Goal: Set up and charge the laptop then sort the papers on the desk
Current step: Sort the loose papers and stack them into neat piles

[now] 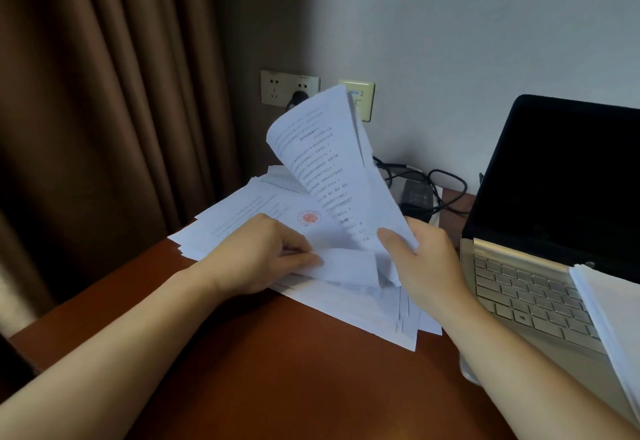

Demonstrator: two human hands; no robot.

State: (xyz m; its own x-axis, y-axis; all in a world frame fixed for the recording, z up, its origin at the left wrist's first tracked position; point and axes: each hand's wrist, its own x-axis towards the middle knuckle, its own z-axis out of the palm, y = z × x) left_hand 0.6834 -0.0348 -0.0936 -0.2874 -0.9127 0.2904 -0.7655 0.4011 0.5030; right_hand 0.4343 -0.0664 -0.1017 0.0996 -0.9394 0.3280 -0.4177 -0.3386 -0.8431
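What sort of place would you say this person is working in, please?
Probably a hotel room or small home office, though I cannot be sure: a reddish wooden desk set in a corner, heavy brown curtains beside it, wall sockets just above it, and an open laptop beside loose papers.

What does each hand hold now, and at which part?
The right hand grips a raised bundle of sheets at its lower edge. The left hand pinches a curled sheet at its edge.

Single head cam, wide-angle, looks fwd & down at desk [277, 370] from close, edges prob. warped.
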